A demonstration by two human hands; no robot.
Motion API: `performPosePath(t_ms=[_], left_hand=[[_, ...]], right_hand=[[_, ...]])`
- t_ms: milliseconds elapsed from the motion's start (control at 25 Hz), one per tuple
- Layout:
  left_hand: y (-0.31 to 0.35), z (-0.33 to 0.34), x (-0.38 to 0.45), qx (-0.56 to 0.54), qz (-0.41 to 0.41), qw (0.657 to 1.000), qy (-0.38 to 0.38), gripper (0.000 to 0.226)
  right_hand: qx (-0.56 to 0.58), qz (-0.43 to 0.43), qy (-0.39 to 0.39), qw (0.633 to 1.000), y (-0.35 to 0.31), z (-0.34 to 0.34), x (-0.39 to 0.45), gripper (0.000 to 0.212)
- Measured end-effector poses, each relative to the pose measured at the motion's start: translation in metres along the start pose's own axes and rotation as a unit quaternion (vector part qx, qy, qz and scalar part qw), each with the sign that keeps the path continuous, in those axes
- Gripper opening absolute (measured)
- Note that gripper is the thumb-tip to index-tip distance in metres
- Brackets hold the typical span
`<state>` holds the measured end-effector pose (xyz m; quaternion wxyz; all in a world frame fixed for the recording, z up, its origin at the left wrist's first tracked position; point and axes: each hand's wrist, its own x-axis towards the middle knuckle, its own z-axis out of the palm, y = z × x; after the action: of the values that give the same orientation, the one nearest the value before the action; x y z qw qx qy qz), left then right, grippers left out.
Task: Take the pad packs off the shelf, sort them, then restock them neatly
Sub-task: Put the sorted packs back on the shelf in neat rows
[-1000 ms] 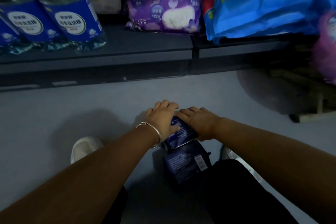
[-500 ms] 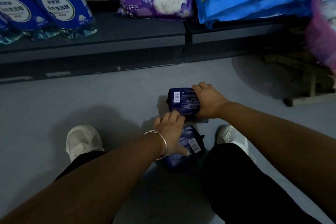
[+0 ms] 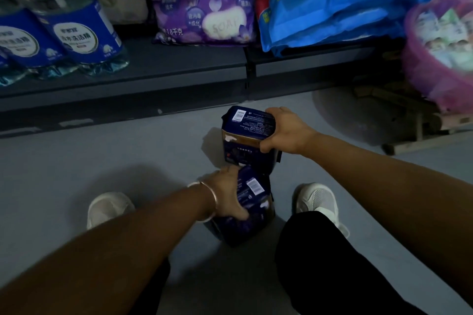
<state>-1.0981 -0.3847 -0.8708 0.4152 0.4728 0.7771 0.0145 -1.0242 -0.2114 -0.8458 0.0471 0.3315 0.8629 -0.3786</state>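
Navy pad packs sit on the floor, off the shelf (image 3: 179, 69). Right hand (image 3: 286, 130) fingers clamp the far pack (image 3: 249, 123), atop another pack beneath the fingers; left hand (image 3: 225, 197) wraps the near pack (image 3: 253, 194). Risk: slick film w/ one-hand grips, so a pack slips or the stack topples.

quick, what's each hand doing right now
Left hand: closed on the near pad pack, by the feet.
Right hand: closed on the far pad pack.

The right hand (image 3: 286, 132) grips the far pack (image 3: 247, 135), and the left hand (image 3: 225, 194) clasps the near pack (image 3: 252, 202) just behind it.
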Motion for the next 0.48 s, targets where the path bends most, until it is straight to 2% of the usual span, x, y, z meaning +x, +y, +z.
performPosePath(t_ms=[200,320,480], left_hand=[[-0.004,-0.094,-0.039,-0.059,0.008,0.996,-0.066,0.081],[0.001,-0.143,-0.068,-0.068,0.017,0.996,-0.052,0.078],[0.018,-0.210,-0.107,-0.068,0.025,0.997,-0.026,0.071]], right_hand=[[0.098,-0.025,0.041,0.994,-0.046,-0.048,-0.003,0.077],[0.156,-0.048,0.051,0.985,-0.081,-0.081,-0.005,0.080],[0.186,-0.100,0.078,0.974,-0.130,-0.129,-0.005,0.071]])
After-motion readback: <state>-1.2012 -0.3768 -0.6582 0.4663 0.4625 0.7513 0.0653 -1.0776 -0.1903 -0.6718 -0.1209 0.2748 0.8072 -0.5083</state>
